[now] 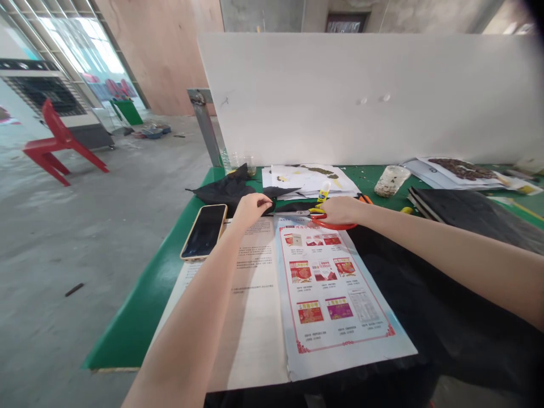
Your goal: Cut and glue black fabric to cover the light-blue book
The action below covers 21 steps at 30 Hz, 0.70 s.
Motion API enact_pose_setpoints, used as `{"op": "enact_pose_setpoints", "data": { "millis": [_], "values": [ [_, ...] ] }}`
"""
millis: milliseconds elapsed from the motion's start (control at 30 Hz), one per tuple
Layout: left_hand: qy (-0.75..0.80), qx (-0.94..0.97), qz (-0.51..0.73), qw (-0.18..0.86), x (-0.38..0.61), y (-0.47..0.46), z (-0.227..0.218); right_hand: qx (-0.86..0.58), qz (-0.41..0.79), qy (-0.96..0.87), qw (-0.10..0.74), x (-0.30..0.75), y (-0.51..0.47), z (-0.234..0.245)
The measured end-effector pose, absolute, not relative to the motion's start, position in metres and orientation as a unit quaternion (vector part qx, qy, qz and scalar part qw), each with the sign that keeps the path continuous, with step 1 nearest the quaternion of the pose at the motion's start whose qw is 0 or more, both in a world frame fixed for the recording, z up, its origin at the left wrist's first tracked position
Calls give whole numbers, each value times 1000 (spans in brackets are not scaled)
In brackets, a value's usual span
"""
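Note:
My left hand (251,208) is closed in a pinch on the edge of a black sheet (227,190) at the far end of a printed paper (250,300). My right hand (342,211) grips red-handled scissors (317,216), whose blades point left toward the pinched black sheet. A colour leaflet with red boxes (335,294) lies beneath both forearms. A smartphone (204,231) with a dark screen rests just left of my left hand. A small glue bottle (323,191) stands behind the scissors.
The green table (136,317) has its left edge near the phone. A white board (365,96) stands along the back. White papers (306,178), a plastic jar (391,180), black folders (471,212) and dark fabric (446,317) lie around. A red chair (57,141) stands on the concrete floor.

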<state>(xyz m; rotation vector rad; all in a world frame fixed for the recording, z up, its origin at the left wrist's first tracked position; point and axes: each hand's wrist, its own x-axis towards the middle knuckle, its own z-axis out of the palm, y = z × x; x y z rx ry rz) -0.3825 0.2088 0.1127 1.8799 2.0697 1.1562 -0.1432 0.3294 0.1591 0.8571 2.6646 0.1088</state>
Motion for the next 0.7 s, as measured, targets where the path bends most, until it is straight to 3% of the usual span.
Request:
{"op": "enact_pose_setpoints", "data": {
  "millis": [700],
  "values": [
    [684,616,388,45,-383,208,112,307,57,935,167,-145,322,164]
  ]
}}
